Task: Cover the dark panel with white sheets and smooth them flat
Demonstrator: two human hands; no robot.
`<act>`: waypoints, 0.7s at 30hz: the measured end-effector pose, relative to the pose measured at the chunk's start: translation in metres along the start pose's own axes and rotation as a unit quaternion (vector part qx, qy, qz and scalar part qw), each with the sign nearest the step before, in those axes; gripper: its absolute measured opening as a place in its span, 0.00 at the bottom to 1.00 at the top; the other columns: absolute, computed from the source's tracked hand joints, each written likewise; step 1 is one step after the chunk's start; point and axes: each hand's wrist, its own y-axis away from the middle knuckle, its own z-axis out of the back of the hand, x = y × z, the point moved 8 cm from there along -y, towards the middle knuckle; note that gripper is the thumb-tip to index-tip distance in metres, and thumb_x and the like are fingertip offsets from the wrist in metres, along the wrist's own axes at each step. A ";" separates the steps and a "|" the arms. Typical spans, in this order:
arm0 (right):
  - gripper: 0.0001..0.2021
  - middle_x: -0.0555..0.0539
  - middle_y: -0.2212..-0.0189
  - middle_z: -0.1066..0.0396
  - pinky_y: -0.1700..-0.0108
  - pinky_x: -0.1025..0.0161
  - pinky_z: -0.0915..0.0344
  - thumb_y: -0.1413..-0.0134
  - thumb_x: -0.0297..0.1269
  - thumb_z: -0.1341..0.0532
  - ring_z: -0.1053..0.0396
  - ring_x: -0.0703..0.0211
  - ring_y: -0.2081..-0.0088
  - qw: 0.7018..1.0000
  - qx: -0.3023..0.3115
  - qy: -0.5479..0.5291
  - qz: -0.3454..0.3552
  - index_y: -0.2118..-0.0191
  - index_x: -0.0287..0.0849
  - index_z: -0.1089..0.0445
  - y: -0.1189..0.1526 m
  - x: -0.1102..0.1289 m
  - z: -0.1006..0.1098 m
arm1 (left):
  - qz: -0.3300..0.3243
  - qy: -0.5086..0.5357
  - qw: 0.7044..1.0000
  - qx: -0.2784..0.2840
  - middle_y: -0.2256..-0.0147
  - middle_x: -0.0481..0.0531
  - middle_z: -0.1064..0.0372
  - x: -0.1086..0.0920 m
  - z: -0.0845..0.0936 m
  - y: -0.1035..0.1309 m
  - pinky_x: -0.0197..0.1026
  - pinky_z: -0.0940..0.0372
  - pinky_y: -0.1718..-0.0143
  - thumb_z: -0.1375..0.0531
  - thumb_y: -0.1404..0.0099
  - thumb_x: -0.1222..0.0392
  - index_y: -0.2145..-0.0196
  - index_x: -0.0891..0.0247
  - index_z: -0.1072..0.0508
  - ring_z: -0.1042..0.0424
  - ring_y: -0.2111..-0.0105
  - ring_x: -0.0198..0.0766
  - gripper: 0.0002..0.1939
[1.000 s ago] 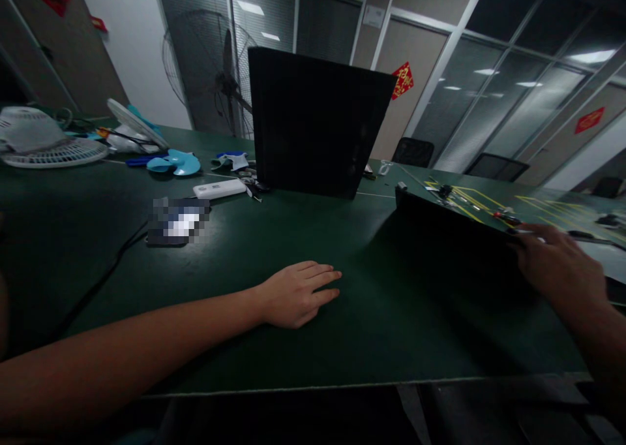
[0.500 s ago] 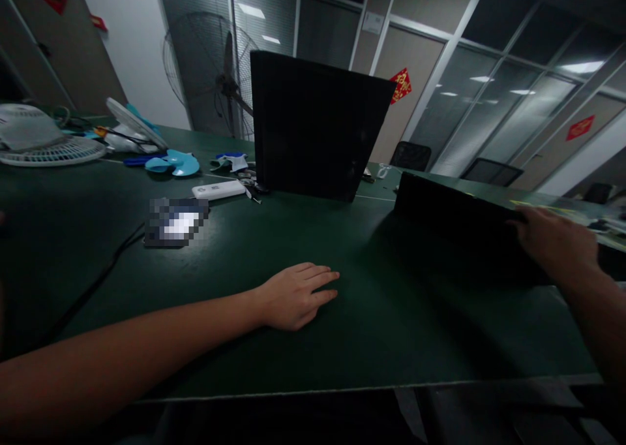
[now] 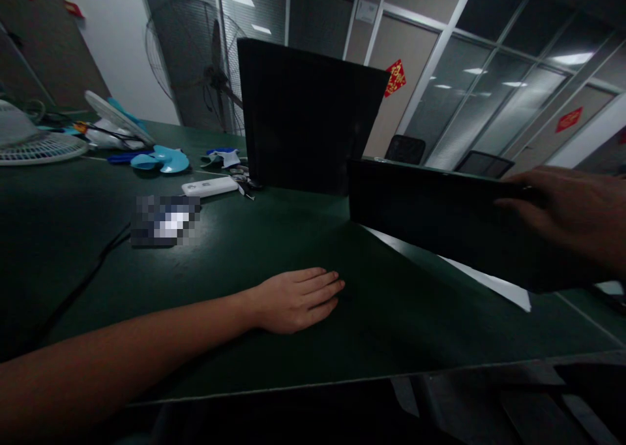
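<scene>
My left hand (image 3: pixel 298 301) lies flat on the dark green tabletop (image 3: pixel 274 236), fingers stretched out and holding nothing. At the right, my right hand (image 3: pixel 577 207) grips the upper edge of a flat black panel-like object (image 3: pixel 440 210), thumb on the near side. The object is tilted up, and its exact kind is too dark to make out. Part of a white sheet (image 3: pixel 493 285) shows beneath and behind it. Beyond my left hand stands a tall black rectangular object (image 3: pixel 313 119), upright, close to the held one.
To the left are a device with a pixelated screen (image 3: pixel 163 220) and a cord, a white stick-shaped item (image 3: pixel 210 186), blue fan blades (image 3: pixel 161 160) and a white fan grille (image 3: pixel 44 150). A large standing fan (image 3: pixel 195 60) is behind the table. The table's front edge runs below my left hand.
My right hand has raised the flat black object and brought it leftward, uncovering a white sheet. My left hand stays on the tabletop. The view has shifted slightly.
</scene>
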 end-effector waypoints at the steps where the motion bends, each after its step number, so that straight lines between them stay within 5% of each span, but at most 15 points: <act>1: 0.25 0.36 0.51 0.24 0.68 0.56 0.43 0.29 0.57 0.51 0.27 0.45 0.62 1.000 -0.012 -0.005 0.026 0.45 0.45 0.28 0.006 0.024 0.007 | -0.030 -0.022 0.999 -0.022 0.38 0.63 0.29 -0.007 0.006 -0.001 0.49 0.34 0.34 0.42 0.25 0.62 0.47 0.66 0.21 0.29 0.37 0.49 0.14; 5: 0.20 0.39 0.62 0.21 0.74 0.59 0.44 0.29 0.47 0.50 0.28 0.50 0.74 0.990 -0.008 -0.056 0.127 0.44 0.44 0.29 0.029 0.125 0.006 | -0.103 -0.062 0.989 -0.081 0.38 0.60 0.28 -0.027 0.025 -0.004 0.44 0.36 0.33 0.40 0.26 0.61 0.52 0.64 0.19 0.30 0.36 0.47 0.11; 9: 0.21 0.41 0.46 0.22 0.58 0.57 0.29 0.29 0.33 0.52 0.22 0.49 0.52 0.935 -0.046 -0.201 0.287 0.39 0.49 0.30 0.053 0.221 -0.005 | -0.108 -0.098 0.983 -0.114 0.37 0.58 0.29 -0.034 0.035 -0.001 0.44 0.36 0.33 0.39 0.26 0.59 0.51 0.62 0.19 0.31 0.35 0.47 0.12; 11: 0.19 0.43 0.45 0.22 0.55 0.56 0.29 0.28 0.35 0.49 0.23 0.50 0.51 0.906 -0.036 -0.235 0.351 0.39 0.50 0.29 0.062 0.258 -0.015 | -0.079 -0.116 0.983 -0.118 0.36 0.58 0.30 -0.033 0.035 -0.001 0.45 0.37 0.33 0.40 0.27 0.58 0.48 0.62 0.20 0.33 0.34 0.48 0.14; 13: 0.15 0.43 0.55 0.19 0.61 0.59 0.30 0.28 0.42 0.46 0.22 0.53 0.61 0.884 -0.004 -0.247 0.397 0.46 0.47 0.25 0.062 0.283 -0.030 | -0.020 -0.111 0.989 -0.094 0.35 0.63 0.32 -0.025 0.030 -0.001 0.50 0.39 0.31 0.40 0.27 0.56 0.42 0.66 0.23 0.35 0.33 0.52 0.19; 16: 0.18 0.44 0.62 0.20 0.65 0.62 0.35 0.26 0.48 0.47 0.24 0.55 0.67 0.896 0.034 -0.237 0.375 0.50 0.45 0.23 0.033 0.283 -0.059 | 0.132 -0.038 0.990 0.015 0.33 0.71 0.37 0.001 0.005 0.002 0.60 0.44 0.31 0.41 0.27 0.51 0.35 0.71 0.31 0.38 0.32 0.61 0.29; 19: 0.22 0.42 0.55 0.20 0.61 0.60 0.34 0.25 0.50 0.52 0.23 0.52 0.60 0.951 0.047 -0.212 0.219 0.45 0.47 0.24 -0.024 0.235 -0.110 | 0.285 0.059 0.948 0.131 0.33 0.71 0.38 0.028 -0.027 0.019 0.64 0.43 0.33 0.43 0.27 0.44 0.33 0.69 0.33 0.38 0.32 0.64 0.33; 21: 0.25 0.38 0.49 0.22 0.53 0.56 0.33 0.26 0.51 0.52 0.24 0.46 0.52 0.973 0.049 -0.201 0.102 0.42 0.44 0.26 -0.054 0.193 -0.154 | 0.328 0.103 0.923 0.170 0.32 0.69 0.38 0.037 -0.041 0.029 0.62 0.41 0.35 0.45 0.26 0.42 0.32 0.66 0.35 0.38 0.33 0.61 0.33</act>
